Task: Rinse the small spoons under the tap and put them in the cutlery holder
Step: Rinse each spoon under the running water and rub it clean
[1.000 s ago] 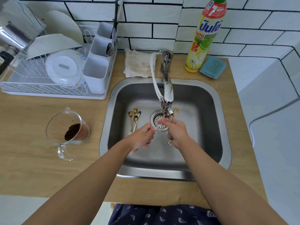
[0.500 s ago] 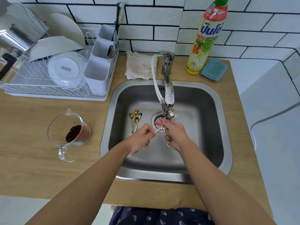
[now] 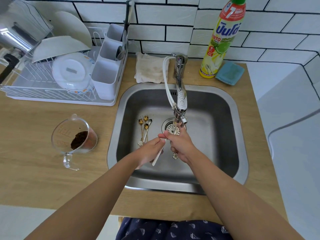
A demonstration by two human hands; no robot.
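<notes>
Spoons (image 3: 145, 129) are still waiting in the sink (image 3: 223, 122); your left hand (image 3: 149, 151) and right hand (image 3: 180, 144) are each gripping one under the tap (image 3: 180, 101).

We have one view only, from the head, looking steeply down and forward, close above the sink (image 3: 225, 108) at the frame's centre.

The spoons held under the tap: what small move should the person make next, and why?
Probably carry the white-handled spoon, pinched in the left hand, up and left to the cutlery holder. It sits at the tap outlet with the right hand, which grips a flower-ended spoon. More spoons in the sink wait, so freeing a hand seems sensible.
</notes>
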